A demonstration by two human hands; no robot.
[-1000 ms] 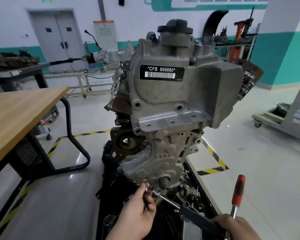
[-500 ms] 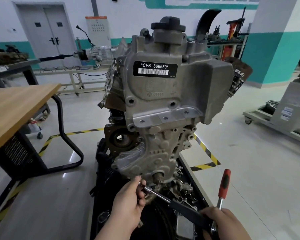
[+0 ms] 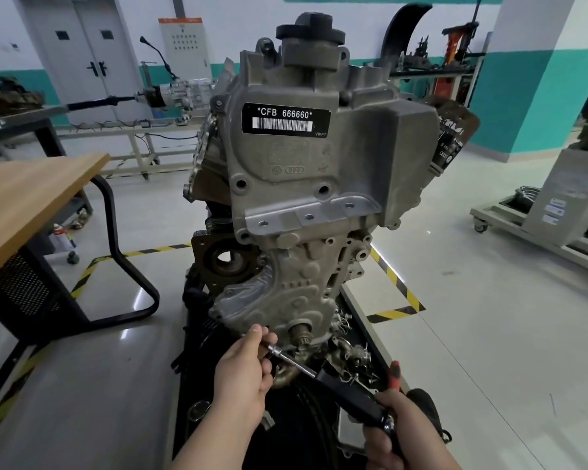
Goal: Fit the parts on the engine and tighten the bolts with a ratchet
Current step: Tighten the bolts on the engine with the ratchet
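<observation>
Workshop floor (image 3: 489, 334) with a wooden desk (image 3: 31, 198) left of the engine (image 3: 306, 184); left hand (image 3: 245, 371) pinches the ratchet (image 3: 350, 398) tip, right hand (image 3: 401, 435) grips its handle.

The single head view looks forward and down, close over the engine (image 3: 306, 184) and hands.

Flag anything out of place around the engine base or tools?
Two things. The right hand grips the black-handled ratchet and a red-handled tool together, which looks awkward. Small loose parts lie scattered at the foot of the engine. No spill or damage shows.
</observation>
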